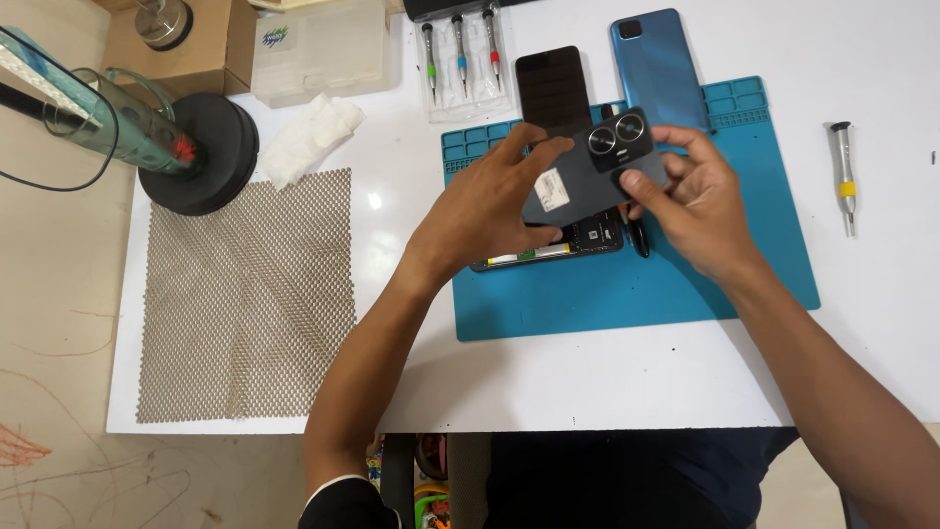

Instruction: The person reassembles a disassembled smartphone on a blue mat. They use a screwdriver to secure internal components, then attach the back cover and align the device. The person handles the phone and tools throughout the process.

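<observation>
Head view: both hands, left hand (pixel 490 206) and right hand (pixel 695 201), pinch the dark back cover (pixel 587 171) by its edges above the opened phone (pixel 563 243), so I'd keep fingertips off the lenses.

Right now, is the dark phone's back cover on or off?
Off. Both hands, left and right, hold the back cover lifted above the phone body, whose internal parts show underneath on the blue mat.
</observation>
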